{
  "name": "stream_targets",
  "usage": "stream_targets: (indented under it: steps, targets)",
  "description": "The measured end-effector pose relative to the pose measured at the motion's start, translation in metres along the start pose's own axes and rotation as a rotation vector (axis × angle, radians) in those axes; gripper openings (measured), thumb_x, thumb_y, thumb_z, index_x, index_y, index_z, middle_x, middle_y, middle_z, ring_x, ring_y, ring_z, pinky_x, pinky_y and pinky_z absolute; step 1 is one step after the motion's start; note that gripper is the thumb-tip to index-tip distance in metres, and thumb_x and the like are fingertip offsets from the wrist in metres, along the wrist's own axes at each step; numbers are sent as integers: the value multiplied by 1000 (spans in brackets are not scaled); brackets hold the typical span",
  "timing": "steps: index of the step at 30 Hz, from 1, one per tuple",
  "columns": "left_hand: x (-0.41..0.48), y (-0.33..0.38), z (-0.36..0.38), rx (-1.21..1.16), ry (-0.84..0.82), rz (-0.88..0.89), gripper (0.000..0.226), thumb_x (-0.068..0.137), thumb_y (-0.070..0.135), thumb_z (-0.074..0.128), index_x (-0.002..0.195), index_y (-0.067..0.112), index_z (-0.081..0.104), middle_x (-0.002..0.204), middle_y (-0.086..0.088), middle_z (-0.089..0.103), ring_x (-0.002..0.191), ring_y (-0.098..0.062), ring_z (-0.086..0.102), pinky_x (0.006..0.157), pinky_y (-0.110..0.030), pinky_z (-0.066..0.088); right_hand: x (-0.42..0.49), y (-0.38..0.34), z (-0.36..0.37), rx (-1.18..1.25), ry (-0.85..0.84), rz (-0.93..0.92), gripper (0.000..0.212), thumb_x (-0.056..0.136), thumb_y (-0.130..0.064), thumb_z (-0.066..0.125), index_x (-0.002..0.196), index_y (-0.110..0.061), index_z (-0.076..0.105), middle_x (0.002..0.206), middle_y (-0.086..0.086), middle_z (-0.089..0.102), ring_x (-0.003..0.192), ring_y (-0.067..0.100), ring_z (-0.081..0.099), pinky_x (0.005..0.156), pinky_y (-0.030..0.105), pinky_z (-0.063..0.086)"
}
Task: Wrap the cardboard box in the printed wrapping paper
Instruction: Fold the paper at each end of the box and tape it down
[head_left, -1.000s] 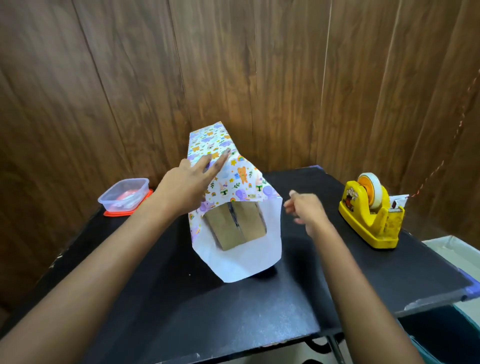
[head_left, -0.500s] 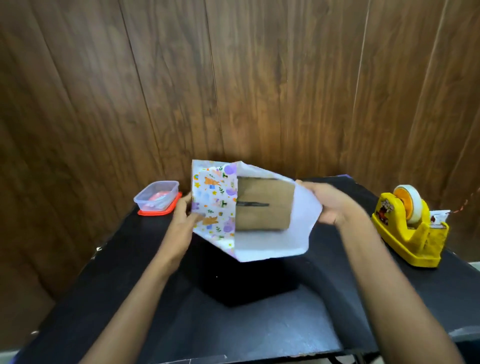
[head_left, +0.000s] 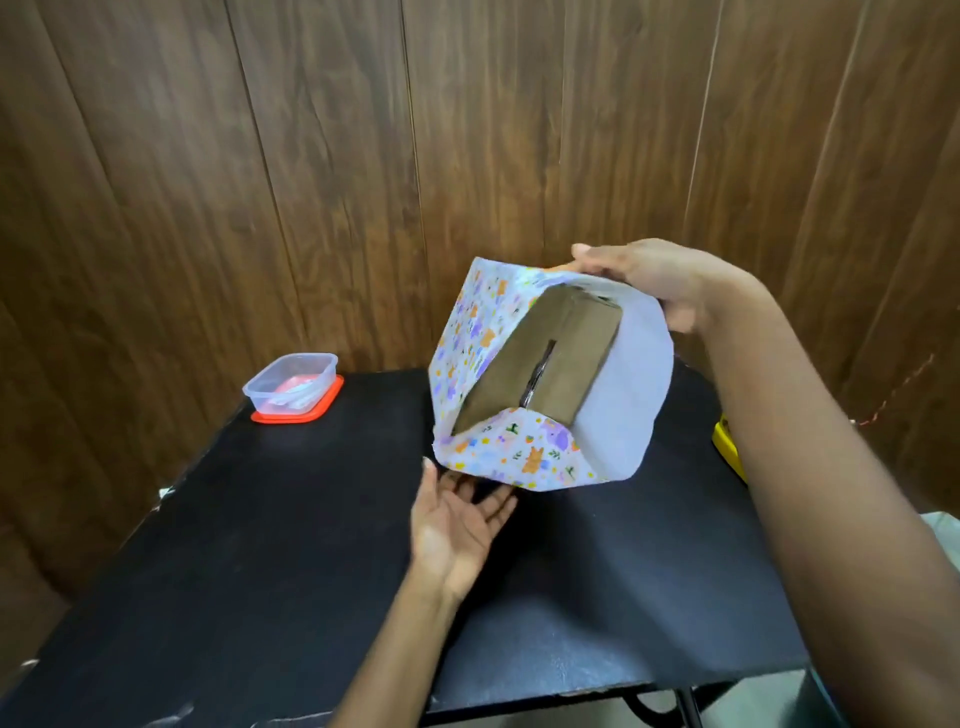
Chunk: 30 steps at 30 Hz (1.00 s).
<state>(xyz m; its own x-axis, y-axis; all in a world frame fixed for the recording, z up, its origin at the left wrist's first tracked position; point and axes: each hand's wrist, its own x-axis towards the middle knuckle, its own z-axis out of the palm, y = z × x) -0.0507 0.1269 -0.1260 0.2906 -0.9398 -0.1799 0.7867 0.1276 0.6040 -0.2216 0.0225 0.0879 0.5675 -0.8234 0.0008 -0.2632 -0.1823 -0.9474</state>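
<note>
A wall of dark wood panels (head_left: 337, 182) is closing off the back of the scene, and a black table (head_left: 260, 571) is standing in front of it. The cardboard box (head_left: 550, 358) is being held in the air above the far middle of the table, tilted, with its uncovered brown end facing the camera; a dark slit is running down the middle of that end. The printed wrapping paper (head_left: 467, 332) is already lying around the sides of the box and is projecting past the open end as loose flaps. The lower flap (head_left: 524, 452) is showing its printed face, while the right-hand flap (head_left: 628, 395) is showing its plain white underside. The right hand (head_left: 660, 280) is gripping the wrapped box at its upper edge, the thumb lying along the printed side and the fingers curling over the white flap. The left hand (head_left: 454, 525) is lying open, palm up with straight fingers, just beneath the lower flap; whether its fingertips are touching the paper cannot be told. A clear plastic container (head_left: 291, 384) is sitting on a red lid at the far left corner of the table, well apart from the box. A yellow tape dispenser (head_left: 730, 447) is showing only as a sliver beside the right forearm.
</note>
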Motion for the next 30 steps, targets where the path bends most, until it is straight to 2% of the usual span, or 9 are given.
stream_targets:
  steps: [3,6,9,14,17,20,24,26,30]
  targets:
    - [4,-18,-1,23,69,-141,43,99,36,28,118,8,53,109,-17,60,100,-37,58,91,-44,42,5,-12,28,-222,-31,33,32,88,-35,61,112,-14,69,119,-6,64,110,16,63,97,34,49]
    - [1,-18,-11,93,128,-162,38,97,21,27,120,-2,47,97,-22,58,91,-33,58,86,-39,44,8,0,48,-410,-109,9,47,93,-33,53,130,-3,53,141,16,45,132,33,38,111,46,32]
    - [-3,4,-28,300,162,-125,40,100,23,28,114,-7,50,92,-25,60,84,-31,60,78,-35,48,8,9,53,-516,-144,-6,51,97,-32,44,130,8,42,140,25,37,128,49,33,108,55,30]
    - [-17,65,-17,971,326,113,36,99,29,41,77,6,58,70,-12,64,57,-21,59,52,-24,48,6,12,49,-544,-112,-66,31,97,-22,48,124,-17,62,130,-6,57,119,11,51,99,23,39]
    - [-19,98,31,1254,314,560,31,96,28,45,76,11,61,78,-1,60,79,-22,54,72,-34,40,9,15,50,-629,-50,-133,31,96,-22,50,123,-14,63,132,0,57,120,18,53,95,25,42]
    - [-13,123,84,1484,26,813,29,98,29,44,110,13,65,110,9,61,105,-9,52,85,-24,35,13,15,54,-726,-142,-140,41,95,-30,53,135,-22,52,139,-5,50,118,9,49,88,17,33]
    - [16,133,113,1923,-360,533,48,98,39,41,142,21,39,152,8,28,142,-7,19,108,-22,19,23,15,46,-781,-168,-140,49,89,-36,61,136,-30,49,138,-6,51,122,13,50,92,20,36]
    - [23,134,116,2168,-434,423,52,98,42,38,146,21,31,155,9,17,143,-9,16,110,-23,17,26,19,41,-785,-164,-149,55,85,-35,66,137,-33,47,145,-9,43,128,14,45,95,20,34]
    - [26,136,110,2264,-413,460,60,96,47,38,148,22,24,156,9,15,142,-13,21,110,-25,20,29,29,37,-861,-151,-240,61,84,-32,68,138,-39,42,152,-12,29,138,12,33,98,20,28]
